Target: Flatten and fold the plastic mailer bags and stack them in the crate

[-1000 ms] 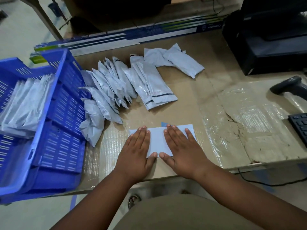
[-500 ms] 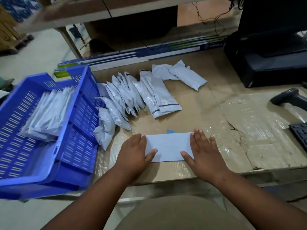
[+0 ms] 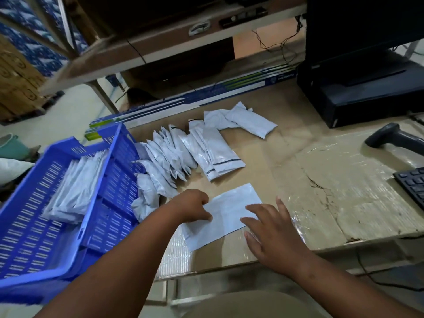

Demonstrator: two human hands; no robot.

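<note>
A: Which step is in hand here?

B: The pick-up, I'd judge. One flattened mailer bag (image 3: 229, 212) lies skewed on the near part of the table (image 3: 321, 180), and the left hand (image 3: 192, 206) has its fingers curled onto the bag's left edge, apparently pinching it. The right hand (image 3: 270, 228) is spread, fingers straight, with the fingertips (image 3: 249, 208) over the bag's right end; whether they press it or hover just above, I cannot tell.

A: Where does it go?

B: Into the blue crate (image 3: 68, 269) at the left, tilted against the table edge. A stack of folded bags (image 3: 73, 191) already lies inside, toward its far side.

A: And the rest of the work?

B: Plenty left. A row of unfolded bags (image 3: 183, 154) fans across the middle of the table, from just beside the crate's right wall out to the far right.

A: What does the next move call for?

B: Keeping the fold closed while the bag is lifted; thin plastic like this will likely spring open or slip. The pinch should hold, then carry left over the crate wall and lay the bag flat on the stack

A: Anything in the way?

B: A scanner (image 3: 390, 136) and keyboard (image 3: 413, 187) sit well apart, at the right
</note>
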